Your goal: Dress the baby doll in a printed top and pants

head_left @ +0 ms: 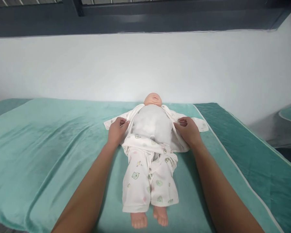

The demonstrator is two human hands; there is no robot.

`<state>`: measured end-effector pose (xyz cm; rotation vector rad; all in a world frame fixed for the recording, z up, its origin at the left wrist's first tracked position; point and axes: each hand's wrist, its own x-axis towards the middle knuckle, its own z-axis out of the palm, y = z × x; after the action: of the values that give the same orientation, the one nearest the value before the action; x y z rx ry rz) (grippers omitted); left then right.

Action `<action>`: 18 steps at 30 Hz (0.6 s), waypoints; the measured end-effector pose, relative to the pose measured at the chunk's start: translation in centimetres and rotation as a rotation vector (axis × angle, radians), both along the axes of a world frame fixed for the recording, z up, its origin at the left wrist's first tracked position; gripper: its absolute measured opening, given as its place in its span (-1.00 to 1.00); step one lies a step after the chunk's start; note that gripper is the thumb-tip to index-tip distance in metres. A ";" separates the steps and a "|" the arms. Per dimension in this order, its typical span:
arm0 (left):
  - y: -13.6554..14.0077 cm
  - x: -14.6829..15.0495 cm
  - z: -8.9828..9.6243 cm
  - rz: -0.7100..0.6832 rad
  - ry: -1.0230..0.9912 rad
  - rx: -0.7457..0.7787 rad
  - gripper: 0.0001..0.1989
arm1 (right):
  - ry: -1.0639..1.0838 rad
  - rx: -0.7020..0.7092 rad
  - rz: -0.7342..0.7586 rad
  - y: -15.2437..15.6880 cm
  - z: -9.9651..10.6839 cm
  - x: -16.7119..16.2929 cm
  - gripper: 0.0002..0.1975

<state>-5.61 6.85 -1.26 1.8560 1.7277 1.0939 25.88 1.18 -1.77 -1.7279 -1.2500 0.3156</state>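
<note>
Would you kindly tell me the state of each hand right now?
Left hand: closed, pinching one front edge of the open white top.
Right hand: closed, pinching the opposite front edge.

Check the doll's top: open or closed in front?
Open: the top has its front edges spread apart; the doll's grey torso shows between.
</note>
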 end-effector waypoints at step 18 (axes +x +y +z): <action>0.3 -3.2 0.1 0.276 -0.178 0.022 -0.78 | -0.236 -0.033 -0.193 -1.1 0.9 2.5 -0.64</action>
<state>-8.82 7.19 -1.13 1.5098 1.9096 1.3424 28.37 0.07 -0.89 -1.9395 -1.2362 0.0191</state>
